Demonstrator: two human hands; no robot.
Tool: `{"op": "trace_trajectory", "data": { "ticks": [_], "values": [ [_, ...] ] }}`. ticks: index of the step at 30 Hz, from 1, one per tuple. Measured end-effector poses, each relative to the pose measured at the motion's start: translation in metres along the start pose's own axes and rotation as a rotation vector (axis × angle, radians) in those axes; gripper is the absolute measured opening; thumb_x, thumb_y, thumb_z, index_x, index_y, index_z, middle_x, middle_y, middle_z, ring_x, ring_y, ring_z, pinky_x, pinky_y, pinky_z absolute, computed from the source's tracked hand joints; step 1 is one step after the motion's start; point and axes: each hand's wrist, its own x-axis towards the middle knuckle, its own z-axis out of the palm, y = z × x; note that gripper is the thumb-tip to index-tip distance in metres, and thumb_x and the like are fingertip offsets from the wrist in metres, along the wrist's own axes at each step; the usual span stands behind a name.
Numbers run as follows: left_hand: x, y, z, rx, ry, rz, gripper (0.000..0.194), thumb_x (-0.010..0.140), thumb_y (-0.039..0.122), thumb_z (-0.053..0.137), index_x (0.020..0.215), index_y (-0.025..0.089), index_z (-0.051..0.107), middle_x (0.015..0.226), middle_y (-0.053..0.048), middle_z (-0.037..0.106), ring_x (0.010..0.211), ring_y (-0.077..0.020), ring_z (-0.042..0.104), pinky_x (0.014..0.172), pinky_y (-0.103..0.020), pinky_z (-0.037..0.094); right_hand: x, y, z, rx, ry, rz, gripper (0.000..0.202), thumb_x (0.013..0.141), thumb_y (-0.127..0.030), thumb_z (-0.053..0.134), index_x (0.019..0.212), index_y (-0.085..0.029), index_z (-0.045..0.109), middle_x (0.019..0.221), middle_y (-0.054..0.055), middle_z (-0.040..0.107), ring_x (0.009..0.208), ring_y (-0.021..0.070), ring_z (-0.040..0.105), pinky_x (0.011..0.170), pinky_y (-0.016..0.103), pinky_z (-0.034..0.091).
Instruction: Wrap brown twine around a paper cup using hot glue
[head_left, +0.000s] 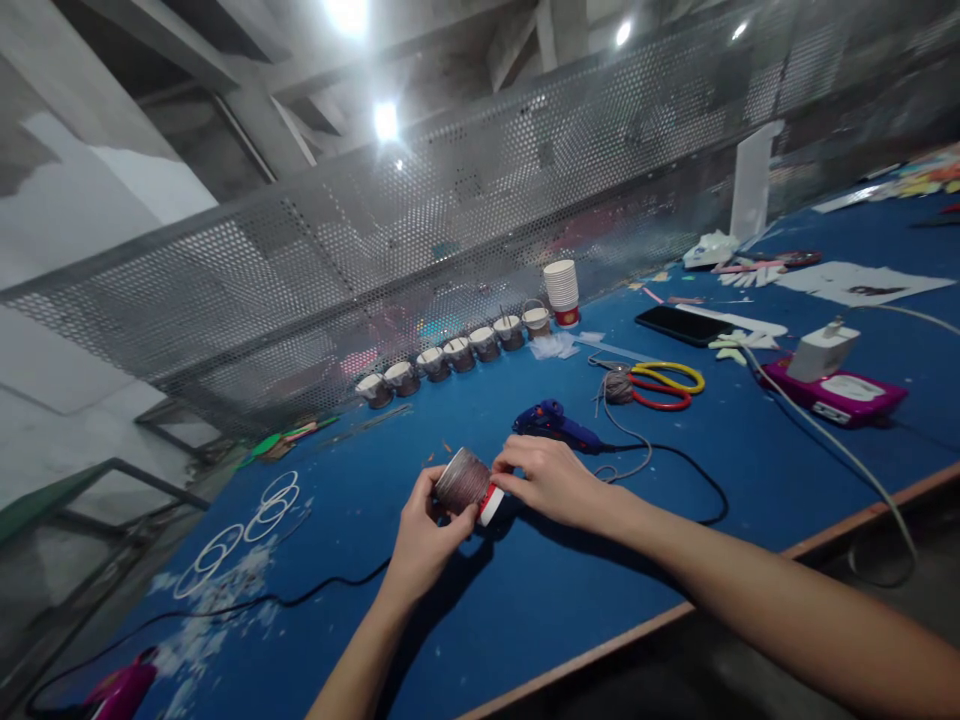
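My left hand grips a paper cup tilted on its side, with fingers and thumb around it. Grey-brown yarn is wound round most of the cup; a red and white band is still bare at one end. At that end, my right hand is closed in a pinch against the cup's side. A strand runs from a grey yarn ball to behind this hand; the pinched bit itself is barely visible. Just beyond my right hand lies a blue glue gun.
Several yarn-wrapped cups line the back, beside a stack of paper cups. Scissors, a phone and a purple power strip lie right. White rings lie left. A black cable crosses the blue table.
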Motion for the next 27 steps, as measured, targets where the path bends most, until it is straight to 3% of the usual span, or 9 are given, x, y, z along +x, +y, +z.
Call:
{"op": "trace_trajectory", "data": {
  "ticks": [9, 16, 24, 27],
  "values": [
    [-0.002, 0.0, -0.007, -0.095, -0.032, 0.058, 0.024, 0.066, 0.03, 0.066, 0.086, 0.018, 0.058, 0.074, 0.002, 0.057, 0.063, -0.0137, 0.053, 0.061, -0.025, 0.044, 0.002, 0.001, 0.001, 0.264, -0.025, 0.147, 0.004, 0.082, -0.016, 0.067, 0.081, -0.016, 0.071, 0.083, 0.003, 0.068, 0.075, 0.0146, 0.061, 0.068, 0.024, 0.041],
    [0.002, -0.02, -0.013, -0.226, 0.004, 0.115, 0.024, 0.076, 0.04, 0.06, 0.067, 0.019, 0.055, 0.067, 0.002, 0.05, 0.065, -0.0147, 0.046, 0.062, -0.025, 0.04, 0.006, -0.005, -0.005, 0.547, -0.083, 0.243, 0.005, 0.078, -0.017, 0.066, 0.075, -0.015, 0.069, 0.076, 0.001, 0.067, 0.071, 0.0129, 0.06, 0.065, 0.022, 0.042],
    [0.002, -0.02, -0.012, -0.312, 0.011, 0.057, 0.03, 0.076, 0.047, 0.058, 0.073, 0.017, 0.062, 0.072, -0.001, 0.053, 0.069, -0.0169, 0.047, 0.065, -0.027, 0.041, 0.007, -0.004, -0.002, 0.741, -0.24, 0.46, 0.028, 0.077, -0.027, 0.069, 0.101, -0.013, 0.064, 0.093, 0.005, 0.067, 0.07, 0.0123, 0.057, 0.061, 0.023, 0.043],
    [0.002, -0.016, -0.012, -0.31, -0.005, 0.075, 0.029, 0.08, 0.044, 0.053, 0.073, 0.018, 0.063, 0.074, -0.001, 0.054, 0.071, -0.017, 0.048, 0.067, -0.027, 0.043, 0.007, -0.004, 0.003, 0.852, -0.348, 0.487, 0.026, 0.082, -0.029, 0.062, 0.102, -0.012, 0.064, 0.084, 0.004, 0.068, 0.059, 0.0109, 0.055, 0.055, 0.023, 0.042]
  ]
}}
